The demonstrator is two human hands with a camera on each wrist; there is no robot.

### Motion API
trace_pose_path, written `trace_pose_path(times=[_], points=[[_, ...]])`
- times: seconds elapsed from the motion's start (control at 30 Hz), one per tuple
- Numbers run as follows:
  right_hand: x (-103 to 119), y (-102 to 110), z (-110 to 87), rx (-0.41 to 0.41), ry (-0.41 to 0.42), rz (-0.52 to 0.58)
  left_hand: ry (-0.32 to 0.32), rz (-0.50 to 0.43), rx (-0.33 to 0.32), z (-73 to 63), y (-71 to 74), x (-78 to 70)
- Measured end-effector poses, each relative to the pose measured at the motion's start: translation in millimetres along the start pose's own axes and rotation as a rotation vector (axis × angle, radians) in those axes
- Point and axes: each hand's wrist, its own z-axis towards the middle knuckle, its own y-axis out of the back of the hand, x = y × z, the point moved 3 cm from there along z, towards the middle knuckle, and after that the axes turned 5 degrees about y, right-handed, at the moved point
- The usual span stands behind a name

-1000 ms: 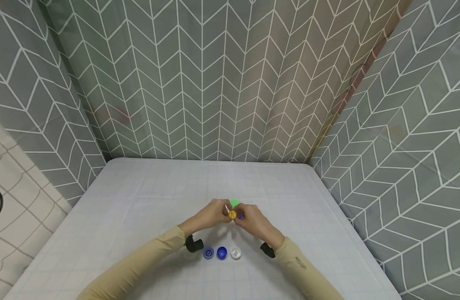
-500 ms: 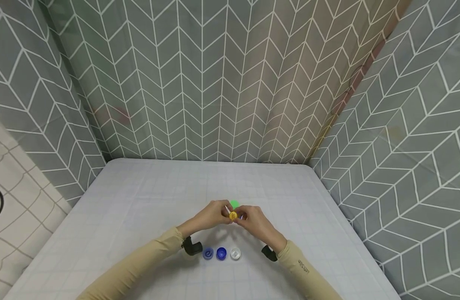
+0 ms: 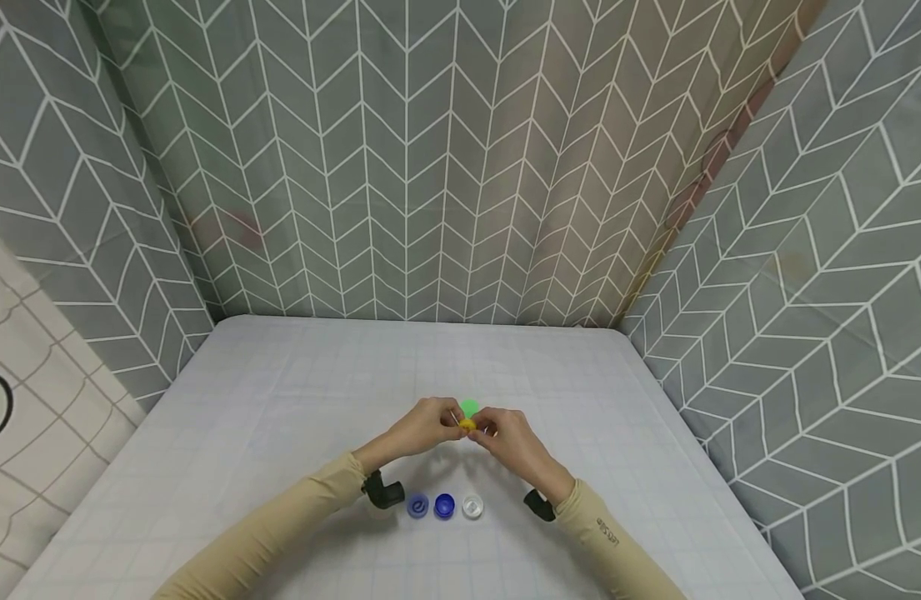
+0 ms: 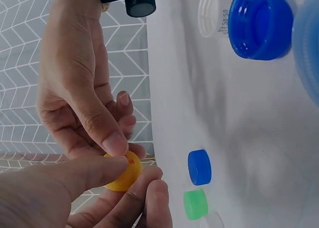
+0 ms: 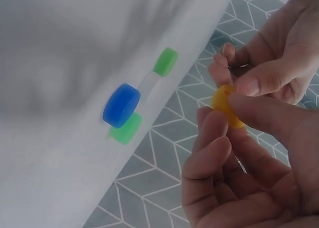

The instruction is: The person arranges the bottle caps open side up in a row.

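Note:
A small yellow bottle cap point(image 3: 468, 424) is held up above the table between both hands. My left hand point(image 3: 428, 423) pinches one side of it, the thumb pressing its face in the left wrist view. On the opposite side, my right hand point(image 3: 508, 437) grips the cap between thumb and fingers. Its rim shows as a yellow disc point(image 5: 223, 102) in the right wrist view, partly covered by fingertips. Just beyond the hands lies a green cap point(image 3: 469, 408). A blue cap point(image 5: 121, 106) stands near it, mostly hidden by the right hand in the head view.
Nearer the body, a row holds a pale blue cap point(image 3: 417, 505), a dark blue cap point(image 3: 444, 506) and a clear white cap point(image 3: 472, 507). Another green cap point(image 5: 166, 62) lies beyond. The white table point(image 3: 302, 367) meets patterned curtains point(image 3: 407, 167) behind and at the sides.
The yellow cap has tilted between the fingers: its round top faced the head camera before, and now it appears flatter, more edge-on. Both hands stay at nearly the same spot.

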Motion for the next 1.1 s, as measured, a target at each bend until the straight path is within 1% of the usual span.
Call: trace_pose_path(times=[0.1,0.3,0.4,0.57,0.67,0.87,0.97,1.03,1.1], points=[[-0.5,0.3,0.1,-0.021,0.008,0.008,0.001,-0.007,0.000,0.5,0.0,0.3],[-0.7,2.0,1.6,-0.082,0.021,-0.021,0.010,-0.008,0.007,0.8,2.1,-1.8],[-0.9,2.0,2.0,-0.100,0.027,-0.029,0.011,-0.015,0.014,0.4,2.8,-2.9],[-1.3,-0.1,1.1,-0.100,0.028,-0.027,0.005,-0.018,0.007,0.1,2.4,-0.9],[-0.4,-0.8,0.0,-0.092,0.022,-0.038,0.012,-0.016,-0.005,0.2,2.3,0.9],[1.4,-0.5,-1.2,-0.101,0.026,-0.052,0.017,-0.059,-0.005,1.2,1.7,3.5],[2.6,0.3,-1.2,-0.114,0.044,-0.050,0.018,-0.072,-0.006,1.2,1.5,3.7],[2.3,0.6,-1.2,-0.117,0.051,-0.043,0.022,-0.066,-0.010,0.8,1.5,3.6],[2.5,1.5,-1.6,-0.115,0.047,-0.045,0.011,-0.051,-0.020,0.5,1.4,3.3]])
